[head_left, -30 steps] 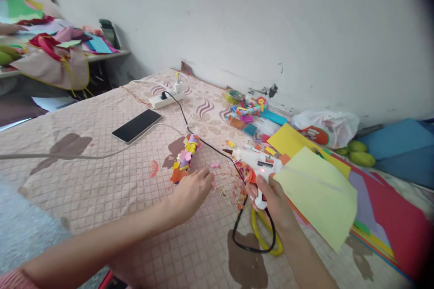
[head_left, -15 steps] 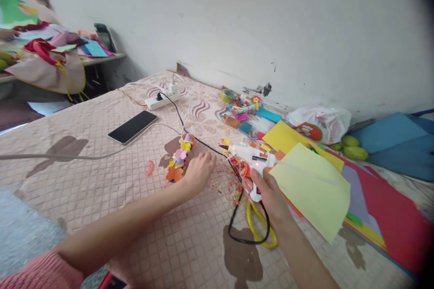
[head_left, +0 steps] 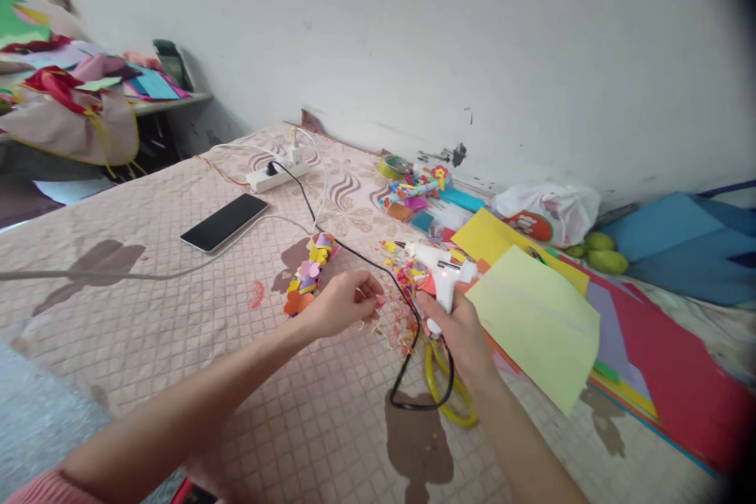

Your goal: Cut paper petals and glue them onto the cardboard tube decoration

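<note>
A white hot glue gun (head_left: 442, 272) is gripped in my right hand (head_left: 452, 323), its nozzle pointing left over the table. Its black cord (head_left: 394, 390) loops below the hand. My left hand (head_left: 348, 301) is just left of the gun, thumb and fingers pinched together. A tiny pink piece (head_left: 380, 302) shows at those fingertips; whether it is held I cannot tell. Beside the left wrist lies a roll covered with foam flowers (head_left: 310, 272) in purple, yellow, pink and orange. Colourful small scraps (head_left: 405, 315) are scattered between the hands. Yellow scissor-like handles (head_left: 452, 394) lie below the gun.
A phone (head_left: 225, 222) and a white power strip (head_left: 277, 175) with cables lie at the left and back. Coloured sheets (head_left: 537, 323) are stacked at right. Tape (head_left: 393, 166), a plastic bag (head_left: 549, 209) and green fruits (head_left: 605, 256) sit near the wall.
My left hand has moved slightly right and down, its fingers now curled in a pinch. The glue gun has turned a little in my right hand. The whole view has shifted slightly.
</note>
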Action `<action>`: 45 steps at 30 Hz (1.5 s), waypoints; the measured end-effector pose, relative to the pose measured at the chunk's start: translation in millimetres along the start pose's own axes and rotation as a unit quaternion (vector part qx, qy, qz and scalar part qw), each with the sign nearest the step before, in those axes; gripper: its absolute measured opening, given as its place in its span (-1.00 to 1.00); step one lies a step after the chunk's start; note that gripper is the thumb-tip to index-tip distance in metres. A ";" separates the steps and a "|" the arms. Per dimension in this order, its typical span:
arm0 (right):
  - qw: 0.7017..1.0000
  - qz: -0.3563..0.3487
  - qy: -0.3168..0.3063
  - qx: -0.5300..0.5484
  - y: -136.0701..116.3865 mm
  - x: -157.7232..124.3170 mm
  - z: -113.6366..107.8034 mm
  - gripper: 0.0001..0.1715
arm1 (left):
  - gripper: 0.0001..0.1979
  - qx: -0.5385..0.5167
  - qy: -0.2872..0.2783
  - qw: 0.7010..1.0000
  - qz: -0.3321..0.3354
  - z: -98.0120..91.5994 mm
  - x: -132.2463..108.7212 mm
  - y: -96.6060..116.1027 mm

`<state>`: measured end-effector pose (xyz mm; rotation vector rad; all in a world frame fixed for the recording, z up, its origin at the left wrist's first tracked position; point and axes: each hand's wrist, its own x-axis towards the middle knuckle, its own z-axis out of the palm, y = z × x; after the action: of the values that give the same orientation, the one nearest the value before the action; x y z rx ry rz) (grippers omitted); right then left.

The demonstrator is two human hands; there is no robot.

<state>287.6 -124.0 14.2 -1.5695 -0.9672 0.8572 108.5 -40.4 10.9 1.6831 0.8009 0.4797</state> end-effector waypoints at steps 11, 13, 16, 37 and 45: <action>0.996 -0.040 -0.033 -0.067 -5.7 -7.3 14.8 -0.65 | -0.81 -0.022 -0.018 0.999 0.036 12.8 -8.5 8.5; 0.997 -0.037 -0.037 -0.062 -5.8 -7.9 15.4 -0.66 | -0.83 -0.012 -0.010 0.999 0.050 14.0 -10.6 11.6; 0.997 -0.043 -0.041 -0.058 -7.0 -9.2 16.2 -0.67 | -0.90 -0.049 -0.010 0.998 0.033 15.4 -10.9 15.5; 0.997 -0.043 -0.064 -0.030 -14.1 -12.9 17.6 -0.71 | -0.79 -0.213 0.019 0.977 -0.018 17.4 -8.4 18.1; 0.999 -0.037 -0.001 -0.032 -9.2 -13.1 21.4 -0.72 | -0.69 -0.221 0.040 0.974 -0.004 23.4 -9.9 12.8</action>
<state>261.5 -126.3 19.7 -1.5759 -1.0577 0.7836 121.0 -65.0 18.0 1.2533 0.6969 0.6696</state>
